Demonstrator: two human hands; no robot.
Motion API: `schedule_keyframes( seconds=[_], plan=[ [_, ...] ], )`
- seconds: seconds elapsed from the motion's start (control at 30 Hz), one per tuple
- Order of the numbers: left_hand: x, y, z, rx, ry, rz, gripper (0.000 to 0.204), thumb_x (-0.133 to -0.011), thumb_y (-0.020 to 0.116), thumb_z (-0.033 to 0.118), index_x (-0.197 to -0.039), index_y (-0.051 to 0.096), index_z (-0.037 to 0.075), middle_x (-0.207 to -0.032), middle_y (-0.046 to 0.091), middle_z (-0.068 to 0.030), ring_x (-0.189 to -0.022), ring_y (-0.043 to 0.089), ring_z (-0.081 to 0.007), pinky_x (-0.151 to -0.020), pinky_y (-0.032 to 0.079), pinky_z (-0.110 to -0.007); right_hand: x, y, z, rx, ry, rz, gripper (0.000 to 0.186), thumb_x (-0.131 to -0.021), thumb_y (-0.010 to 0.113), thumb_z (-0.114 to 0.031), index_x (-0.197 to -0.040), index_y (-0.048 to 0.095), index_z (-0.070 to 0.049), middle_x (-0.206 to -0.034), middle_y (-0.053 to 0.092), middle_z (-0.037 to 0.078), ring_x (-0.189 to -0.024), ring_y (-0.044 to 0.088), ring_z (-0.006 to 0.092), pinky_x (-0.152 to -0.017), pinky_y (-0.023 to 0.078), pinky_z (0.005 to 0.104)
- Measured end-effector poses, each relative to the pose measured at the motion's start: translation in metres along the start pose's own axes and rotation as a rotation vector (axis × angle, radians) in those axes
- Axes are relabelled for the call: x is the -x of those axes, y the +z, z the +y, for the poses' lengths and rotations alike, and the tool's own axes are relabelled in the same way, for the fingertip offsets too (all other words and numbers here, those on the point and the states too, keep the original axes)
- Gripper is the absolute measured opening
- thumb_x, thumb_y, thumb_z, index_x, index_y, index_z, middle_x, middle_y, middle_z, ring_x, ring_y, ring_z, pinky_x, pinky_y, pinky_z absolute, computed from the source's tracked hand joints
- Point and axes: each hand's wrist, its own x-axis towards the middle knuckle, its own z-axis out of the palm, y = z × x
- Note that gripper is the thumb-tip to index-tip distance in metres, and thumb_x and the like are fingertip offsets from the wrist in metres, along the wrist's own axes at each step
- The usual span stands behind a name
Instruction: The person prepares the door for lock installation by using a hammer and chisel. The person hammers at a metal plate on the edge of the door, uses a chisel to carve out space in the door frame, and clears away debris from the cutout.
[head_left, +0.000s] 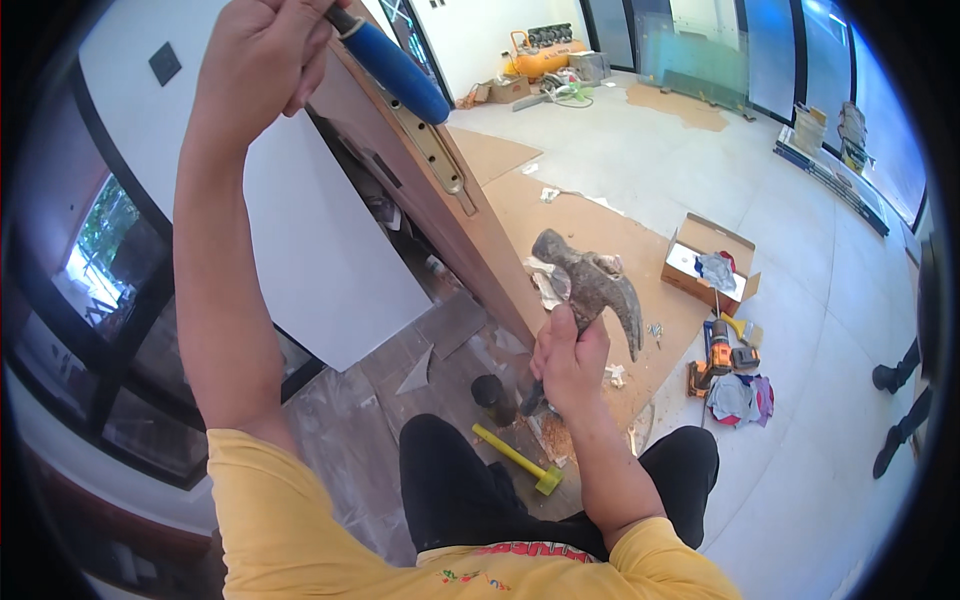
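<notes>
My left hand [275, 60], raised at the top left, is closed on a blue-handled chisel [398, 70]. Its blade end is hidden by the fingers and the frame's top edge, while the blue butt points down to the right. Beside it runs the narrow edge of a wooden door [490, 255], with a metal plate with holes [425, 145] set in it. In my right hand [572, 365] is a claw hammer [590, 280], gripped by its handle with the head up and the claw to the right. Whitish, torn-looking material clings to the head. Hammer and chisel are apart.
A yellow mallet [515, 458] and a dark cylinder [490, 395] lie near my knees. To the right are an orange cordless drill [715, 350], rags [735, 400] and an open cardboard box [710, 262]. Another person's legs [905, 400] stand far right. An orange compressor [548, 60] sits at the back.
</notes>
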Motion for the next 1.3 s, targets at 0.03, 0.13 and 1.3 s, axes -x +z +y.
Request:
schedule_keyframes(
  seconds=[0.03,0.13,1.3],
  plan=[
    [-0.002,0.000,0.002,-0.026,-0.014,-0.016,0.032,-0.104,0.045,0.024,-0.082,0.052,0.002,-0.051,0.039,0.0037,-0.032,0.037,-0.0068,-0.031,0.034,-0.022,-0.001,0.000,0.003,0.006,-0.005,-0.014,0.027,-0.103,0.048,-0.032,-0.095,0.039,-0.008,-0.060,0.038,-0.002,-0.044,0.039,0.0070,-0.039,0.036,0.0247],
    [-0.004,0.003,0.006,-0.132,-0.053,-0.073,0.032,-0.104,0.044,0.020,-0.079,0.053,0.003,-0.049,0.041,0.0037,-0.033,0.039,-0.0065,-0.032,0.035,-0.022,-0.001,0.002,0.008,0.070,-0.080,-0.023,0.026,-0.103,0.048,-0.031,-0.094,0.040,-0.008,-0.060,0.039,-0.002,-0.045,0.040,0.0070,-0.039,0.036,0.0245],
    [-0.029,-0.014,-0.016,0.097,-0.014,0.005,0.030,-0.103,0.047,0.022,-0.079,0.054,0.005,-0.054,0.043,0.0051,-0.035,0.040,-0.0062,-0.032,0.034,-0.023,-0.047,0.023,-0.051,0.129,-0.335,0.203,0.038,-0.102,0.048,-0.041,-0.083,0.042,-0.009,-0.055,0.039,0.000,-0.041,0.042,0.0089,-0.037,0.037,0.0264]
  ],
)
